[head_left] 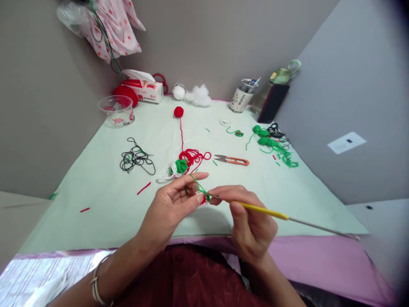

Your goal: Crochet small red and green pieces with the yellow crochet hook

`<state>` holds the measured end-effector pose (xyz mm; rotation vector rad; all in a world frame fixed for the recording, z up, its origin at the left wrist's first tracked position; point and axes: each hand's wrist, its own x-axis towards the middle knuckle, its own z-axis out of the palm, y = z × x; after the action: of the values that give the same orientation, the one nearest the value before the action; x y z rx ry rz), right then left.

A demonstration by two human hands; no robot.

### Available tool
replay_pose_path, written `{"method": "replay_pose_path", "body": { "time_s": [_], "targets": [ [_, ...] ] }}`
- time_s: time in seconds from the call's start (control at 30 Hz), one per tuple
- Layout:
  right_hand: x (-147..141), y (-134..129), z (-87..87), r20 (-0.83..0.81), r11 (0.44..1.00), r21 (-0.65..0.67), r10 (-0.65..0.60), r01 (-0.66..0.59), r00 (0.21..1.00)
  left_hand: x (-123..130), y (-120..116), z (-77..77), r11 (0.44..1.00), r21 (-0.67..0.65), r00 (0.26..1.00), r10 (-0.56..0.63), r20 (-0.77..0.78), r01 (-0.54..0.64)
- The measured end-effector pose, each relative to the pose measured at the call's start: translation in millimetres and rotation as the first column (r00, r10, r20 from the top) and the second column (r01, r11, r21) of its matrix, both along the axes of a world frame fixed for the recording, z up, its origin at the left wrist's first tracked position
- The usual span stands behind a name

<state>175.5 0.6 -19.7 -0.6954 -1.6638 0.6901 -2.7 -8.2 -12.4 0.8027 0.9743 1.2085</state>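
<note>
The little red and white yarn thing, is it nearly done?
Its red and white part looks made. The left hand pinches it; the right hand holds the yellow hook at green yarn. That yarn runs loose to a finger, so some green probably remains; how much, I can't tell.

- A grey wall (204, 47) is rising behind the table's (105, 226) far edge.
- A paler, bluish wall (348, 85) is standing along the right edge, and it is carrying a white plate (347, 143).
- A pale green cover is lying over the table; pink cloth (322, 256) is showing along the near edge.
- Below the near left corner, a striped surface (35, 273) is shining brightly.
</note>
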Motion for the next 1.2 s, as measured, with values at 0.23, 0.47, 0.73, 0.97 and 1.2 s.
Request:
{"method": "replay_pose_path", "body": {
  "time_s": [0.23,0.47,0.73,0.97,1.2],
  "targets": [
    [-3.0,0.0,-10.1,0.243,0.958,0.275,-0.147,0.077,0.959,6.5,-1.6,3.2,0.995,0.028,0.996,0.092,-0.023,-0.091],
    [-7.3,-5.3,-13.8,0.195,0.935,0.281,-0.276,0.216,0.941,5.6,3.3,3.4,0.978,-0.179,0.938,-0.037,0.344,0.104],
    [-12.0,6.5,-2.5,-0.147,0.980,-0.195,-0.081,0.051,0.986,8.0,0.5,2.5,0.992,-0.110,0.976,-0.043,0.215,0.068],
    [-13.7,-2.3,-12.2,0.079,0.974,0.113,-0.205,0.196,0.976,11.6,2.0,2.6,0.996,-0.088,0.971,0.017,0.237,0.004],
    [-14.0,1.7,-12.3,-0.090,0.995,-0.011,-0.103,0.102,0.991,11.3,2.5,4.2,0.995,-0.096,0.958,-0.006,0.286,0.035]
  ]
}}
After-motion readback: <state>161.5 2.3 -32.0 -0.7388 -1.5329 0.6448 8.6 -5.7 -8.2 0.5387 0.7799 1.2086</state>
